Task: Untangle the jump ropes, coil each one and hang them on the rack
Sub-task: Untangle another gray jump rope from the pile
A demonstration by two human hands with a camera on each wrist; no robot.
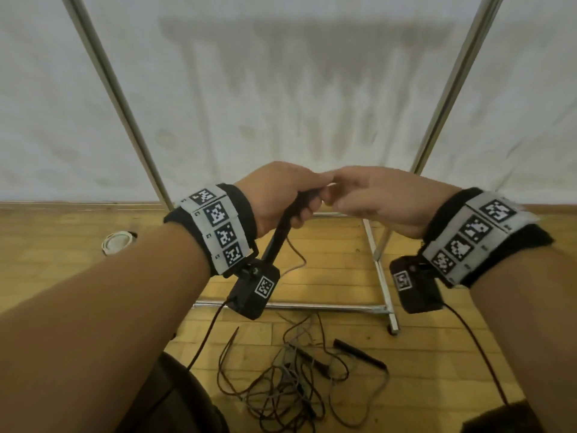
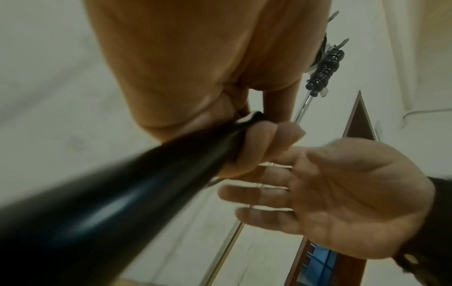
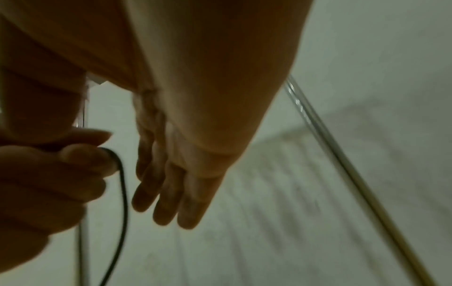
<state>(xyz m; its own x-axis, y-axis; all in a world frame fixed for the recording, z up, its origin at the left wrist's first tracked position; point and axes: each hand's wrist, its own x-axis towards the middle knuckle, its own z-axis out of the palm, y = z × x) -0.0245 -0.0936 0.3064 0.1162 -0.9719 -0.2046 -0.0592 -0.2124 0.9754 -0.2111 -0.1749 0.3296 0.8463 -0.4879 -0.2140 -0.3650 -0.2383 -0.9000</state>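
My left hand (image 1: 296, 207) grips a black jump-rope handle (image 1: 280, 236) at chest height in front of the rack. The handle slants down toward my wrist and fills the left wrist view (image 2: 122, 203). Its thin cord (image 3: 123, 193) leaves the fist and hangs down. My right hand (image 1: 338, 192) is right beside the left with its fingers (image 2: 257, 191) straight and holding nothing. More ropes lie in a tangle (image 1: 296, 379) on the floor below, with black handles (image 1: 359, 351) among them. One coiled black rope (image 2: 325, 71) hangs on the rack.
The rack's two metal uprights (image 1: 125, 120) (image 1: 449, 89) rise on either side of my hands, and its base bars (image 1: 382, 276) lie on the wooden floor. Behind it hangs a white sheet. A white round object (image 1: 117, 242) sits on the floor at left.
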